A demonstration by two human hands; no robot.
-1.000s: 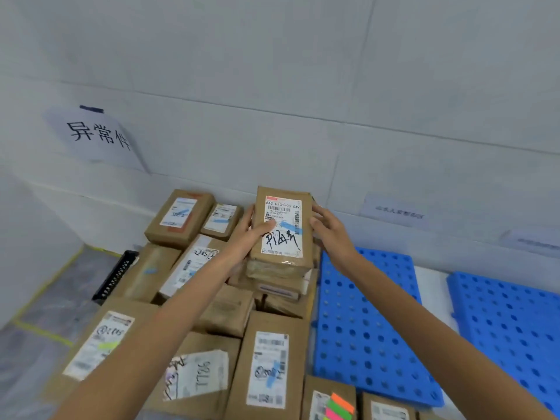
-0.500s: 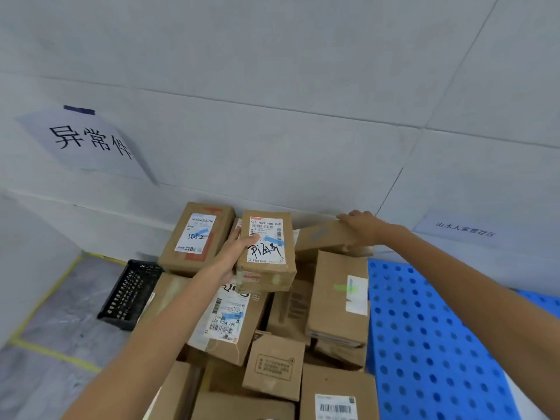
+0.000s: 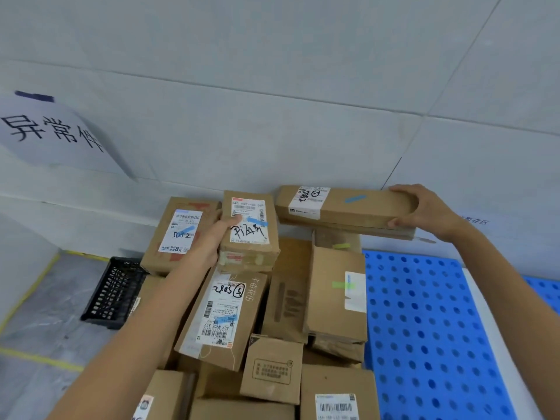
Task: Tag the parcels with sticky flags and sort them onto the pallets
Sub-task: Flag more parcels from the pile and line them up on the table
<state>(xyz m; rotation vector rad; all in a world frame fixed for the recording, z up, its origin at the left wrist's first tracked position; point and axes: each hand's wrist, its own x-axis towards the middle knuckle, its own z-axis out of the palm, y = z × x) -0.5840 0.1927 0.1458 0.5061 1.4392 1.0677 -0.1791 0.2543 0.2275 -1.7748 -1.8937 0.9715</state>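
Note:
A small cardboard parcel point(image 3: 250, 234) with a white label, black handwriting and a blue flag sits on top of the heap against the wall. My left hand point(image 3: 213, 239) grips its left side, thumb on the label. A long flat parcel point(image 3: 363, 207) with a blue flag lies along the wall at the top of the heap. My right hand point(image 3: 424, 212) clasps its right end. Below lie several more parcels, one point(image 3: 222, 318) with a blue flag, one point(image 3: 336, 294) with a green flag.
A blue perforated pallet point(image 3: 424, 328) lies to the right of the heap, with the edge of a second one point(image 3: 545, 291) further right. A black plastic crate point(image 3: 116, 292) stands on the grey floor at left. A paper sign point(image 3: 51, 131) hangs on the white wall.
The view has closed in on the heap. My right hand left the handwritten parcel and took the long parcel's right end. My left hand stays on the handwritten parcel.

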